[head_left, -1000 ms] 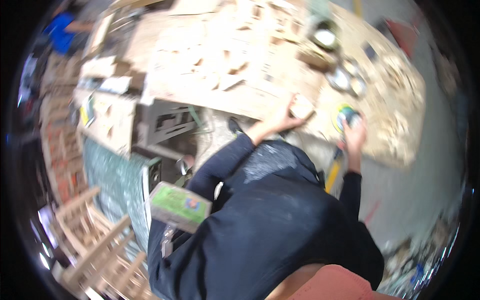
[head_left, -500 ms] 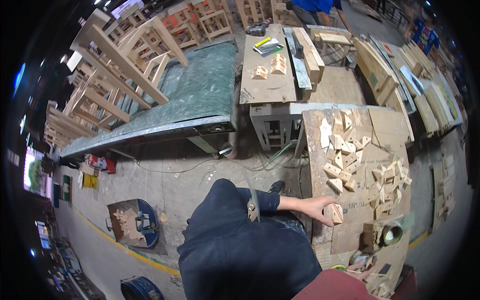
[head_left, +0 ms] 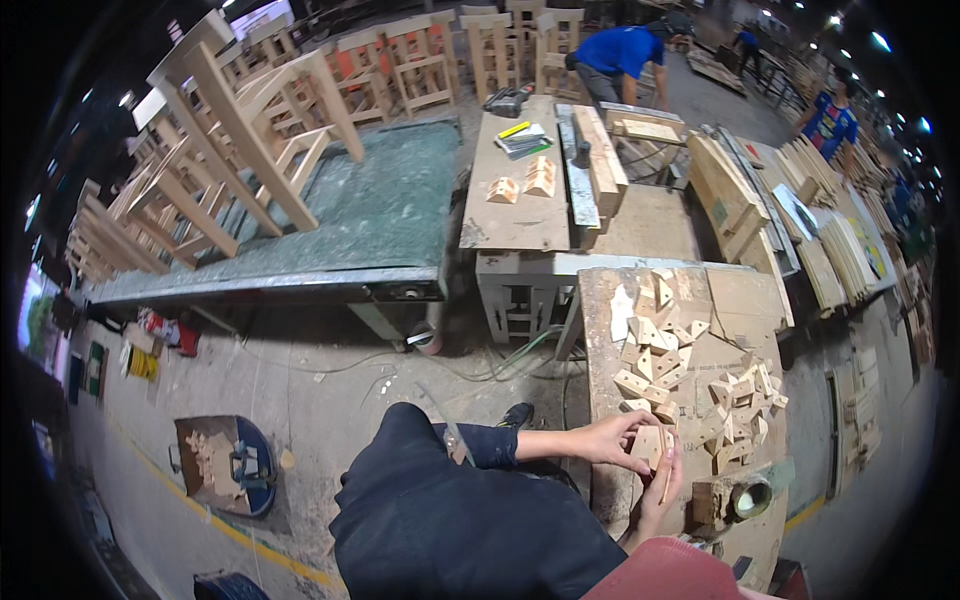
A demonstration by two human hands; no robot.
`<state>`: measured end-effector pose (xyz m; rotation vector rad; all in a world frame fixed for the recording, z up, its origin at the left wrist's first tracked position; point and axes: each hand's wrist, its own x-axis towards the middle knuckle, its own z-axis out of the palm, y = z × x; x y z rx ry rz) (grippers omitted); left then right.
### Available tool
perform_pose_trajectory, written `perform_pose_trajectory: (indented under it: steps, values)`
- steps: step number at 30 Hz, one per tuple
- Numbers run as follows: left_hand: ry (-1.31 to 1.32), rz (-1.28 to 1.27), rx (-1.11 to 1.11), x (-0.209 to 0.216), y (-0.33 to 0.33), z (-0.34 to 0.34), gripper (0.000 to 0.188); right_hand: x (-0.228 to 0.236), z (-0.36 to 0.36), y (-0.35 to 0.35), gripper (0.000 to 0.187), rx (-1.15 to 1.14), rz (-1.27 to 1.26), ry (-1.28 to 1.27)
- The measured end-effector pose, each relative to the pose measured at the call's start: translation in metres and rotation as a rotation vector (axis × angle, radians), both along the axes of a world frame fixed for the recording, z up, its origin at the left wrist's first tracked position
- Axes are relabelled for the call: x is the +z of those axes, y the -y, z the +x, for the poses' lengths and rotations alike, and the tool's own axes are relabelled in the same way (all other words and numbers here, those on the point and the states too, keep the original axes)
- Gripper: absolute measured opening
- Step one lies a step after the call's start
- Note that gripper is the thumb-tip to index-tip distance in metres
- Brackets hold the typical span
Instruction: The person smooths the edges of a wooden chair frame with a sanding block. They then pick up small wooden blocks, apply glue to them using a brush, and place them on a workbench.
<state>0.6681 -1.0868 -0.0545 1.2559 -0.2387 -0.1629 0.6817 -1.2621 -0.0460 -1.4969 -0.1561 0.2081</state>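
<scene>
My left hand (head_left: 608,440) reaches from a dark sleeve and grips a small pale wooden block (head_left: 650,443) over the near edge of a wooden workbench (head_left: 730,300). My right hand (head_left: 657,497) comes up from below and holds a thin stick (head_left: 667,478) against that block. Several small angled wooden blocks (head_left: 665,345) lie scattered on the bench just beyond my hands. A round pot (head_left: 750,497) with pale contents sits on a wooden block to the right of my right hand.
A green-topped table (head_left: 380,210) carries stacked wooden chair frames (head_left: 240,130). A second bench (head_left: 520,200) holds blocks and tools. Board stacks (head_left: 740,200) stand at right. A blue bucket of offcuts (head_left: 225,465) sits on the floor. People in blue shirts (head_left: 620,55) work far off.
The view has swung and settled over the bench. My right hand has come up from beside the pot to meet the block in my left hand.
</scene>
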Motion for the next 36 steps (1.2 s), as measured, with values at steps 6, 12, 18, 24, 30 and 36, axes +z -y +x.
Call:
perform_pose_trajectory:
  steps: [6, 12, 18, 24, 30, 36]
  values:
    - [-0.169, -0.178, -0.092, -0.010, 0.002, 0.013, 0.063, 0.014, -0.006, 0.002, 0.041, -0.081, 0.107, -0.059]
    - [-0.155, -0.154, -0.163, 0.003, 0.010, 0.013, 0.065, 0.011, -0.022, 0.007, 0.042, -0.321, 0.142, -0.052]
    - [-0.145, 0.025, -0.080, 0.032, 0.008, 0.002, 0.059, 0.021, -0.027, -0.006, 0.036, -0.272, 0.041, 0.146]
    - [-0.017, 0.067, 0.198, 0.006, 0.009, -0.001, 0.069, 0.032, -0.028, -0.034, 0.031, -0.246, -0.014, 0.187]
    - [-0.029, -0.048, 0.249, 0.010, 0.001, -0.004, 0.071, 0.034, -0.031, -0.048, 0.034, -0.190, -0.101, 0.302]
    - [0.003, -0.047, 0.195, 0.025, 0.005, -0.007, 0.065, 0.040, -0.031, -0.048, 0.027, -0.212, -0.147, 0.363]
